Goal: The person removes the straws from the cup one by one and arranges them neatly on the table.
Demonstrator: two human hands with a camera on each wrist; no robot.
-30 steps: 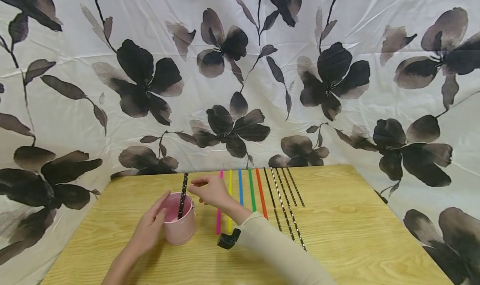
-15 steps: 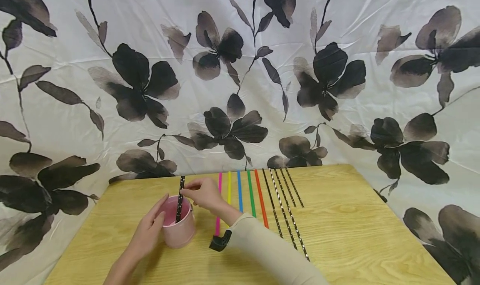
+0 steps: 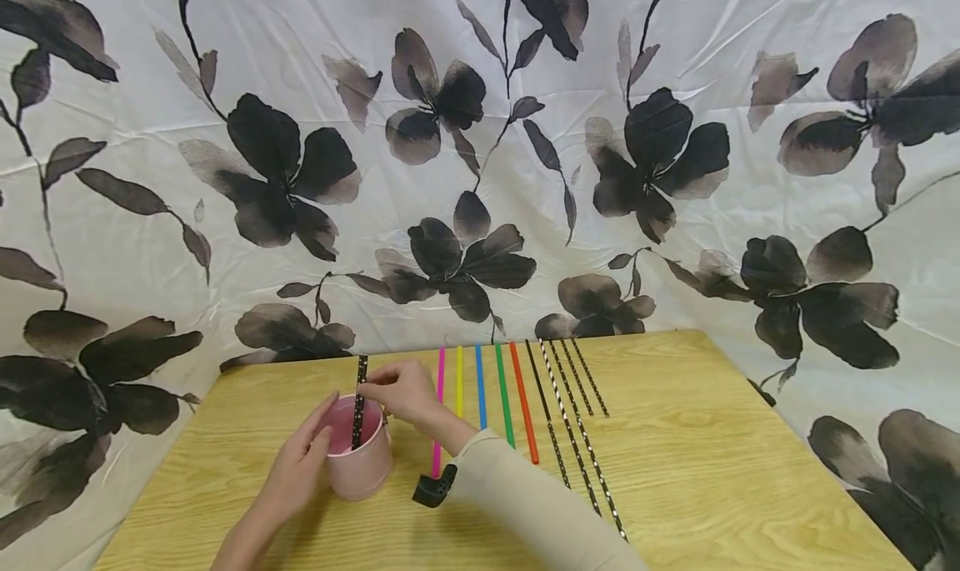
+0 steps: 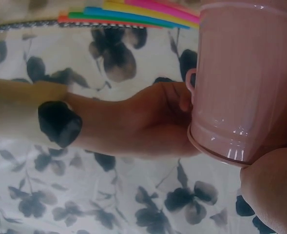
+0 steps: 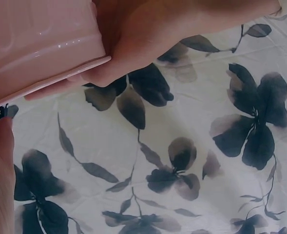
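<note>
- Wooden tabletop (image 3: 675,463) against a backdrop cloth (image 3: 480,137) printed with dark flowers.
- Pink cup (image 3: 360,454) upright near the left front of the tabletop, cradled from its left side by the left hand (image 3: 300,458), fingers wrapped loosely round the wall.
- Black dotted straw (image 3: 359,400) standing in the cup, slightly tilted, top end poking well above the rim.
- Right hand (image 3: 405,392) pinching that straw near its upper part with fingertips, just above the cup's rim; beige sleeve (image 3: 525,504) trailing back toward the front edge.
- Laid in a row just right of the cup, side by side and apart from it: pink straw (image 3: 438,404), yellow straw (image 3: 459,383), blue straw (image 3: 480,388), green straw (image 3: 504,396), orange straw (image 3: 523,404), then several black patterned straws (image 3: 573,421).
- By the look of it, early going: one straw in the cup and not yet let go, all the rest flat on the tabletop and untouched.
- Left wrist view: cup wall (image 4: 245,83) filling the right side, coloured straws a thin band at the top.
- Right wrist view: cup base (image 5: 41,48) and the left hand's fingers (image 5: 148,34) beside it.
</note>
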